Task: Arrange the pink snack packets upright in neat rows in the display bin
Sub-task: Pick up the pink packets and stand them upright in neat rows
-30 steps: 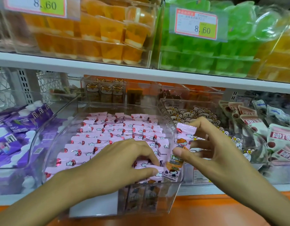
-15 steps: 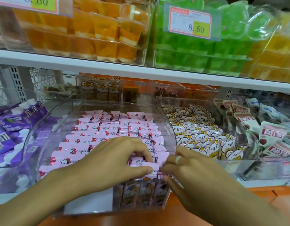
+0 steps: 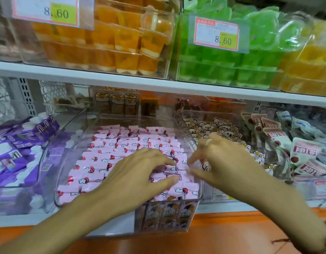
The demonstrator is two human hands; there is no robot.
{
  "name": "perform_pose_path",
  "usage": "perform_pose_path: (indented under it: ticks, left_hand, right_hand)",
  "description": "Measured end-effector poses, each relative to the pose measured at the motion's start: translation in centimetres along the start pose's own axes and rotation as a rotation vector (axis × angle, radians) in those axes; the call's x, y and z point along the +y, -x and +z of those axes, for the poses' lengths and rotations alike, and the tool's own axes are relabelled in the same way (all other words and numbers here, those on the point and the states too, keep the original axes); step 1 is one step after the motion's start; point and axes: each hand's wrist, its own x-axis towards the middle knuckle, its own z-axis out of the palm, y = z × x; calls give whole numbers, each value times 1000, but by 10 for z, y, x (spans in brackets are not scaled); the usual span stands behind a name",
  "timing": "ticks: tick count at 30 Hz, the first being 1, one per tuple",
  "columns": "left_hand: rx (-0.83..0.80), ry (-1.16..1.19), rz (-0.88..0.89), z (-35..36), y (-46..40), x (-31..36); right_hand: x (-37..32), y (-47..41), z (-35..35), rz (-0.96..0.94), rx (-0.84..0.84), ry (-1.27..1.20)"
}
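Pink snack packets [image 3: 110,154] with red and white cartoon prints stand in tight rows inside the clear display bin [image 3: 200,191] at the middle of the lower shelf. My left hand [image 3: 138,175] lies over the front rows, its fingers stretched out and pressing on packet tops near the bin's right side. From the right, my right hand [image 3: 226,162] reaches in with straight fingers that touch the packets at the front right corner. It is motion-blurred. Neither hand visibly holds a packet. The packets under both hands are hidden.
A bin of purple packets [image 3: 21,143] stands to the left; bins of bear-print packets [image 3: 213,129] and white-and-red packets [image 3: 305,153] stand to the right. Orange jelly cups [image 3: 121,39] and green jelly cups [image 3: 222,70] fill the shelf above. An orange ledge [image 3: 222,235] runs below.
My right hand carried a pink packet down into the bin's front right corner and let it go. Its fingers now touch the packets there. My left hand stayed on the front rows.
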Motion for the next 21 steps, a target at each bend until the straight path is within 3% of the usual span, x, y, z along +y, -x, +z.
perform_pose_path:
  ticks: [4,16,18,21]
  left_hand:
    - [-47,-26,36,6,-6,2]
    - [-223,-137,-26,11,-17,4]
    - [-234,-123,-31,10,-18,3]
    - [-254,-109,-36,10,-18,2]
  right_hand:
    - [-12,1,13,-38,-86,65]
    - [-16,13,30,-78,153,96]
    - [-16,13,28,-24,262,23]
    - [-11,10,20,106,434,-323]
